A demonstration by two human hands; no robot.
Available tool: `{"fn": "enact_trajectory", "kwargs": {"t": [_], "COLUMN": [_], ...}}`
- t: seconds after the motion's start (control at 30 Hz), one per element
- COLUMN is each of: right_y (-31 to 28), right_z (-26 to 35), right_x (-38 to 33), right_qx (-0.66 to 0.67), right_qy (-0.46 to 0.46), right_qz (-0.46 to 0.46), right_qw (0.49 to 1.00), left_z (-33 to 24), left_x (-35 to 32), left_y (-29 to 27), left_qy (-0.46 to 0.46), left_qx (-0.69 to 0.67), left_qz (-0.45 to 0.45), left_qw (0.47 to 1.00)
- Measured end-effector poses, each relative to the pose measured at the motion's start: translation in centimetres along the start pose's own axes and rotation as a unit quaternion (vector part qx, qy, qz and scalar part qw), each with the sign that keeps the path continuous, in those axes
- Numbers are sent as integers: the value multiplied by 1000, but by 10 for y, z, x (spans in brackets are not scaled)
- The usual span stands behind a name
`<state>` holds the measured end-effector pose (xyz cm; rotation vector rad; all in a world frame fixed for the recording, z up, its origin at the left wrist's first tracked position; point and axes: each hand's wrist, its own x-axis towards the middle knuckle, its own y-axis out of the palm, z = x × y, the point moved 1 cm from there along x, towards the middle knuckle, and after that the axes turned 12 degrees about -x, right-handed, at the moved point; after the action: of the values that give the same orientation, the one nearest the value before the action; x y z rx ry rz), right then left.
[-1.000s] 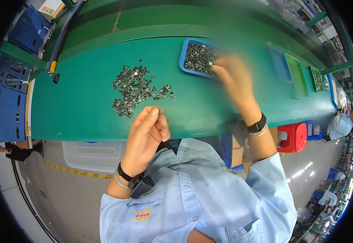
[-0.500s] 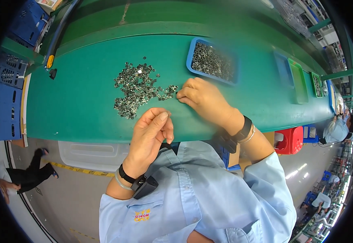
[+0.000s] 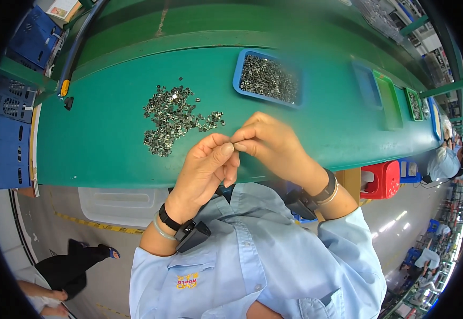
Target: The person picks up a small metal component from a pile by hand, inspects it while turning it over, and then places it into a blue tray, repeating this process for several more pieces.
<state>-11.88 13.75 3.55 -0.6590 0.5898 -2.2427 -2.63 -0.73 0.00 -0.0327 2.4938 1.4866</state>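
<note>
Green surface (image 3: 104, 143): metal-bit pile (image 3: 163, 119) left, long axis approx. near–far, spur pointing right; L hand (image 3: 202, 167) & R hand (image 3: 274, 143) grips pinched together, contents unclear.

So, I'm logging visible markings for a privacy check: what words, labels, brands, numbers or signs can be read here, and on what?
Light blue shirt: yellow and red embroidered lettering on the chest; I won't copy its wording.
Printed sheet, upper left: any print is too small to read.
Small metal pieces on the green tabletop: no readable marks.
</note>
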Motion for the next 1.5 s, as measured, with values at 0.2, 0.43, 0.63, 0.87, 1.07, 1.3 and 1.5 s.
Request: {"fn": "enact_trajectory", "kwargs": {"t": [0.2,0.43,0.63,0.87,1.07,1.3,1.5], "right_y": [5,4,8,15,11,10,2], "right_z": [3,6,11,10,3,-5,-1], "right_x": [-11,-12,-9,-11,-10,-12,-5], "right_qx": [32,-68,-89,-80,-74,-6,-60], "right_qy": [-20,-69,-95,-77,-88,-74,-92], "right_qz": [-54,-79,-71,-103,-96,-65,-42], "right_qw": [998,992,989,989,989,995,993], "left_z": [5,1,-1,3,2,0,-1], "left_x": [-3,-8,-10,-14,-18,-17,-15], "left_y": [3,8,0,0,9,14,13], "left_qy": [0,25,7,18,46,37,51], "left_qx": [-28,41,-34,-22,31,51,75], "left_qz": [18,-13,14,2,-31,-35,-35], "left_qw": [999,999,999,1000,998,997,995]}}
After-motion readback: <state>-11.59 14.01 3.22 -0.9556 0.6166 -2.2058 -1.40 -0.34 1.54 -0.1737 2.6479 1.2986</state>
